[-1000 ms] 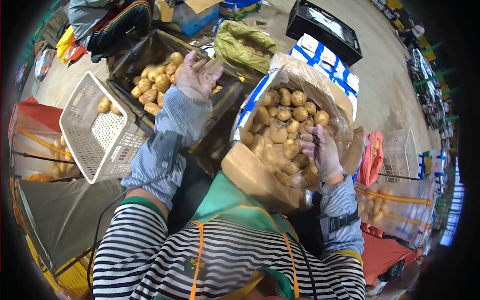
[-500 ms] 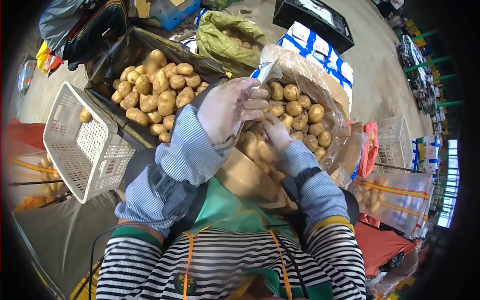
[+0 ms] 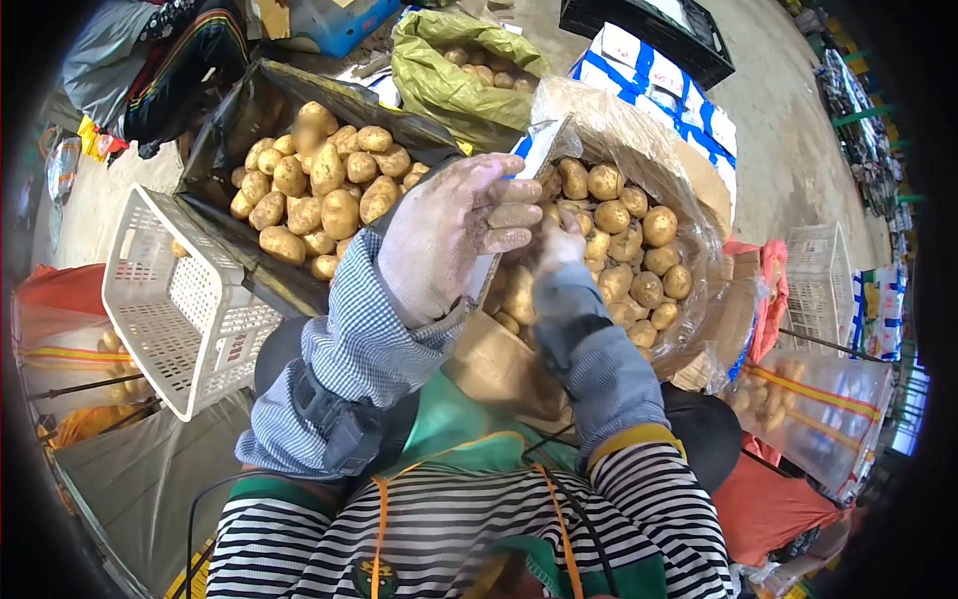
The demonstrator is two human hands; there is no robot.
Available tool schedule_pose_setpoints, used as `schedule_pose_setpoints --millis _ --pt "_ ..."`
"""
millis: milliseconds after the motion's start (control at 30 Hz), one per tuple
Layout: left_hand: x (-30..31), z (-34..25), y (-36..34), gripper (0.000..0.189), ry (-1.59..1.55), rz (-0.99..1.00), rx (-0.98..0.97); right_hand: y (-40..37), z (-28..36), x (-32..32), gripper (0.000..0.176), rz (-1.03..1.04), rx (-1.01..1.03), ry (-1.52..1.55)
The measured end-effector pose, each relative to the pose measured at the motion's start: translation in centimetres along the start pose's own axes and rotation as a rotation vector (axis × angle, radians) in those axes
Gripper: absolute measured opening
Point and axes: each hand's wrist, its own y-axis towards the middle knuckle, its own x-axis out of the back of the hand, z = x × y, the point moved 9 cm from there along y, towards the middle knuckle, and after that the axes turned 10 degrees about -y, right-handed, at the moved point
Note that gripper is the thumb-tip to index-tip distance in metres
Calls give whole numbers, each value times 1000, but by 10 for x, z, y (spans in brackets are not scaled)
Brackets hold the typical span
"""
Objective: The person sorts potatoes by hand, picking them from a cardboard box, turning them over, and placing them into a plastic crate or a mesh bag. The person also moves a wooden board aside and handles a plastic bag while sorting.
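Observation:
A cardboard box (image 3: 524, 364) lined with clear plastic stands before me, heaped with potatoes (image 3: 626, 243). My left hand (image 3: 454, 235), in a pale, dirt-smeared glove, has its fingers bent over the box's raised flap (image 3: 544, 145) on the left side. My right hand (image 3: 561, 245) is down inside the box against the potatoes near that flap. It is smeared by motion and its fingertips are hidden, so whether it holds a potato cannot be told. To the left, a black-lined container (image 3: 225, 130) holds more potatoes (image 3: 324, 185).
A white plastic crate (image 3: 185, 309) tilts at the left. A green sack (image 3: 439, 85) of potatoes stands beyond, beside a white-and-blue taped box (image 3: 654, 80) and a black crate (image 3: 649, 30). A clear bag (image 3: 813, 399) with potatoes stands at the right. A person's leg (image 3: 190, 75) shows upper left.
The view has shifted, so the surroundings sit further right. My right hand has moved up and toward the flap within the box. My left hand stays at the flap.

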Motion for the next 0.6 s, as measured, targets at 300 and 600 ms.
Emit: schedule_pose_setpoints --millis 300,600 --pt "11 -18 -17 41 -6 -60 -91 -63 97 50 41 656 82 319" --pt "-35 26 -29 53 364 258 76 -260 213 16 43 594 589 -751"
